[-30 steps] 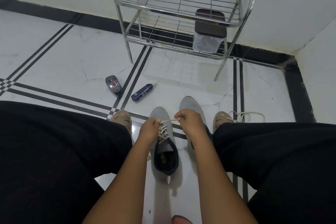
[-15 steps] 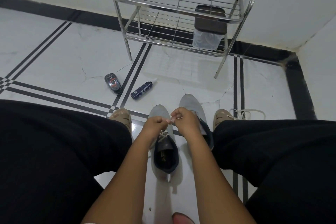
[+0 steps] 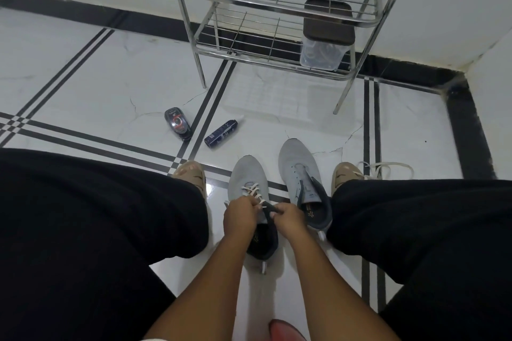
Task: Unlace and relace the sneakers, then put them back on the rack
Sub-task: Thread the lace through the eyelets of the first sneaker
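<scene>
Two grey sneakers stand side by side on the floor between my legs. The left sneaker has a cream lace criss-crossed through its lower eyelets. My left hand and my right hand are closed at its tongue, each pinching an end of that lace. The right sneaker has no lace in it and its tongue hangs open. A loose cream lace lies on the floor past my right foot. The steel rack stands against the wall ahead.
A clear box with a brown lid sits on the rack's lower shelf at the right. A shoe-polish tin and a dark spray bottle lie on the tiles left of the sneakers. My black-trousered legs flank the shoes.
Both hands have moved back from the middle of the lacing toward the sneaker's tongue, staying close together. The view has tilted slightly.
</scene>
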The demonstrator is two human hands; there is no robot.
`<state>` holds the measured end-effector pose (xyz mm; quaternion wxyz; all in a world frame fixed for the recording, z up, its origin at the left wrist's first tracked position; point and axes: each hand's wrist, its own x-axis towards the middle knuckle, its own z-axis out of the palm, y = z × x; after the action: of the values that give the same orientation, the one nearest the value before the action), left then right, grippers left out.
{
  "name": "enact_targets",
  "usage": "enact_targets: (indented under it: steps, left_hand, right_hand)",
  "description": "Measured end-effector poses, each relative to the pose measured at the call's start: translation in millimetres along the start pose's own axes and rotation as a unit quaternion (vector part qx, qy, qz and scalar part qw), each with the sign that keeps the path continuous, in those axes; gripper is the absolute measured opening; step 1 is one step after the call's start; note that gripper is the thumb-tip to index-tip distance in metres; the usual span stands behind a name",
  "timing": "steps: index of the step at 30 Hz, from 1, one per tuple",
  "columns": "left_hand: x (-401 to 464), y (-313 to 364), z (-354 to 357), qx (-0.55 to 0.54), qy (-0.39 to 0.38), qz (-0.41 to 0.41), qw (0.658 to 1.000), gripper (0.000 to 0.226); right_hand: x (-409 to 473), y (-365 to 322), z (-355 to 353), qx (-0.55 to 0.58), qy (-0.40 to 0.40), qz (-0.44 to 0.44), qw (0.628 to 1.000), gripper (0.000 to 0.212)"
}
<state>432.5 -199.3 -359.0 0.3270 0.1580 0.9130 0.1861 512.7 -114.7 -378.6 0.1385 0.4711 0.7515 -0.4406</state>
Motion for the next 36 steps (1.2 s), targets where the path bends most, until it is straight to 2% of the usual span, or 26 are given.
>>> enact_targets:
  steps: [6,16,23,26,29,33,36]
  left_hand:
    - [-1.8,-2.4,12.8,0.036,0.048,0.022,0.998,0.019]
    - [2.8,-0.9,21.6,0.086,0.09,0.035,0.992,0.022]
    - [1.1,-4.7,33.9,0.042,0.114,-0.033,0.992,0.021]
    - [3.6,-8.5,35.7,0.077,0.121,0.005,0.99,0.02]
    - [1.2,-7.0,31.4,0.145,0.127,0.069,0.979,0.024]
    - [0.0,-5.6,28.7,0.16,0.119,0.088,0.976,0.023]
    - [-2.3,-5.6,27.6,0.168,0.119,0.099,0.974,0.019]
  right_hand:
    - [10.3,10.2,5.8,0.056,-0.014,0.012,0.998,0.021]
    - [21.0,18.7,14.0,0.068,-0.031,0.019,0.997,0.018]
    - [14.5,15.3,14.1,0.133,-0.043,0.021,0.99,0.021]
    - [10.6,10.0,8.5,0.164,-0.069,0.04,0.983,0.018]
    - [7.4,4.9,1.6,0.236,-0.076,0.101,0.963,0.02]
    - [10.2,5.7,2.1,0.285,-0.069,0.127,0.948,0.01]
    - [10.3,4.5,3.9,0.348,-0.075,0.162,0.92,0.024]
